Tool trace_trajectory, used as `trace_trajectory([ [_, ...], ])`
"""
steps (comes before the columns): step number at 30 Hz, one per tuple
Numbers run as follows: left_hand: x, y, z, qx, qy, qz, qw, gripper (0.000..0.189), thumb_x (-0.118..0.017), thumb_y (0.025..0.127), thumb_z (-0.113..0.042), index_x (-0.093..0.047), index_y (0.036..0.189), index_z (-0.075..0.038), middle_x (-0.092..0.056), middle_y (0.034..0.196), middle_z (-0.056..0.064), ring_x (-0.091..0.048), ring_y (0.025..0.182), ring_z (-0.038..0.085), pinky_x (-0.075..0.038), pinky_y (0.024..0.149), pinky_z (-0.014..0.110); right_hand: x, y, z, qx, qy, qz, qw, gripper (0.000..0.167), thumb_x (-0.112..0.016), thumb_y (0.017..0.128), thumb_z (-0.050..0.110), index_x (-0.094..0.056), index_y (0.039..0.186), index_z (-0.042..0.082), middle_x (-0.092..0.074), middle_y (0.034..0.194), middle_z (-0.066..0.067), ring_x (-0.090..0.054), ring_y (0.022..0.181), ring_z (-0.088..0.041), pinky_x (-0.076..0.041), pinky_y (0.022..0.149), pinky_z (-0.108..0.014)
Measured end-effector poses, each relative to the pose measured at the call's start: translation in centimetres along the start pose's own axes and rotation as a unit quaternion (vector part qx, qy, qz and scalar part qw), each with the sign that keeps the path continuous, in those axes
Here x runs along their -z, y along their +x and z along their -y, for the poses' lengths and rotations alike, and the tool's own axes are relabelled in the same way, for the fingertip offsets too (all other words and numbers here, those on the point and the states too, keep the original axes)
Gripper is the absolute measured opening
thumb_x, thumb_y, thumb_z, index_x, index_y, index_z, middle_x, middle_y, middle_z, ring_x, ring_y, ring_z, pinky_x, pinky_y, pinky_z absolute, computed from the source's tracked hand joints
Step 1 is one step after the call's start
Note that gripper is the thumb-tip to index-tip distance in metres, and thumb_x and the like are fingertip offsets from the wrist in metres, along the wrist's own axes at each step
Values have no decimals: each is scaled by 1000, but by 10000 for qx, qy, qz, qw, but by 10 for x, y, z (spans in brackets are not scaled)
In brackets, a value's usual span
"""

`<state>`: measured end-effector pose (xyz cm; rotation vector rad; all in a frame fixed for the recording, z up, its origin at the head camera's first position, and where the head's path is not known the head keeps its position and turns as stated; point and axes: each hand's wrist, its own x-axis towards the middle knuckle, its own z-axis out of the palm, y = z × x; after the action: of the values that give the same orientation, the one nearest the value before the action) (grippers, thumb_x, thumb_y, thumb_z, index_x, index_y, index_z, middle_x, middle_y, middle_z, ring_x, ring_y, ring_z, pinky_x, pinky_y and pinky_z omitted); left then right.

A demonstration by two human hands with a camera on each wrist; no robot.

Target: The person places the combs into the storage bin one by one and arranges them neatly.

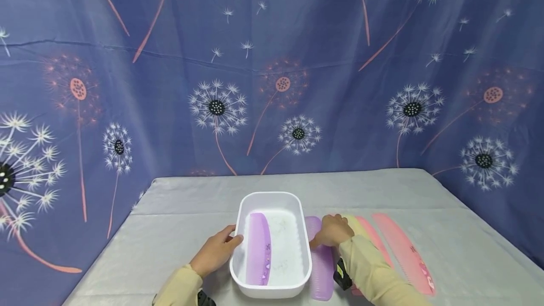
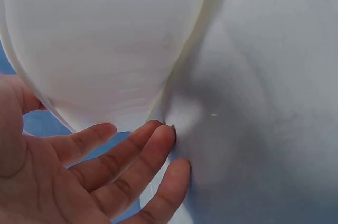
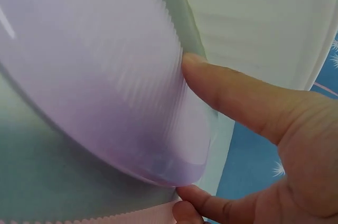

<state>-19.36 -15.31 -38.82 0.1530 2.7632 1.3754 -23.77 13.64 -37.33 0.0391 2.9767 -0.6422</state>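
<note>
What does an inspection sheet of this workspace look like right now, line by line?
Surface: table under a grey cloth.
Job's things: white basin holding one purple comb; second purple comb on the cloth beside it.
Clutter: yellow comb and two pink combs lying to the right.
Grippers: left hand rests against the basin's side; right hand pinches the second purple comb.
Cables: nothing seen.
Surroundings: blue dandelion-print backdrop.
</note>
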Motion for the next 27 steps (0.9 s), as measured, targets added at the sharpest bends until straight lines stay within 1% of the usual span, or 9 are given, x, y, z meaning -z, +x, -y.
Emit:
trace_trajectory([
  [2, 0, 0, 0, -2, 1, -12, 10000, 47, -57, 103, -28, -55, 142, -1, -68, 102, 9, -63, 90, 23, -51, 81, 47, -1, 1, -2, -68, 18, 2, 10000, 71, -96, 57, 31, -63, 104, -10, -54, 101, -24, -49, 99, -39, -50, 83, -56],
  [6, -1, 0, -1, -8, 19, -16, 10000, 47, -57, 103, -28, -55, 141, -1, -69, 101, 9, -64, 89, 22, -52, 80, 45, -2, 3, -5, -166, 71, -1, 9998, 68, -96, 57, 31, -63, 101, -10, -54, 100, -24, -50, 97, -39, -50, 82, -55],
  [12, 0, -1, -1, 22, 54, -46, 10000, 47, -57, 102, -28, -56, 141, -1, -69, 100, 9, -63, 87, 22, -51, 79, 45, -2, 7, -6, -280, 51, 100, 9995, 72, -96, 58, 34, -64, 105, -11, -57, 100, -25, -53, 96, -39, -52, 82, -55],
  [15, 0, -1, -1, 33, 44, -18, 10000, 47, -57, 103, -28, -55, 141, -1, -69, 101, 9, -64, 87, 22, -51, 79, 45, -1, 6, -7, -272, 53, 120, 9995, 68, -96, 59, 34, -64, 101, -9, -61, 95, -22, -57, 90, -36, -54, 77, -51],
  [17, -1, 0, -1, 40, 13, 3, 10000, 48, -57, 103, -28, -55, 142, -1, -69, 101, 9, -64, 87, 22, -52, 79, 45, -1, 5, -7, -236, 113, 117, 9996, 63, -95, 60, 33, -63, 96, -7, -62, 89, -18, -60, 85, -33, -55, 75, -48],
  [19, 0, 0, 0, 42, 6, 21, 10000, 48, -56, 103, -29, -54, 142, -1, -69, 101, 9, -64, 88, 22, -52, 80, 46, -1, 3, -8, -175, 227, 94, 9995, 61, -95, 61, 32, -62, 96, -5, -63, 87, -15, -60, 82, -31, -55, 74, -47],
  [22, 0, 1, 1, 35, 15, 33, 10000, 49, -56, 103, -29, -54, 143, 0, -68, 101, 9, -63, 88, 22, -51, 80, 46, -1, 1, -9, -81, 462, -19, 9989, 57, -94, 62, 30, -60, 94, -1, -62, 86, -11, -59, 81, -28, -52, 72, -44],
  [24, 0, 1, 2, 28, 39, 36, 10000, 49, -56, 103, -29, -54, 143, 0, -68, 101, 9, -63, 89, 22, -51, 80, 46, -1, 0, -10, -25, 671, -139, 9976, 52, -93, 62, 29, -59, 89, 1, -60, 82, -9, -57, 77, -27, -48, 67, -40],
  [27, 0, 1, 2, 25, 66, 31, 10000, 49, -56, 103, -29, -54, 143, 0, -68, 103, 10, -64, 90, 24, -52, 81, 47, -1, -1, -11, 71, 1018, -305, 9943, 45, -92, 61, 24, -54, 77, 6, -55, 74, -6, -52, 71, -23, -40, 60, -34],
])
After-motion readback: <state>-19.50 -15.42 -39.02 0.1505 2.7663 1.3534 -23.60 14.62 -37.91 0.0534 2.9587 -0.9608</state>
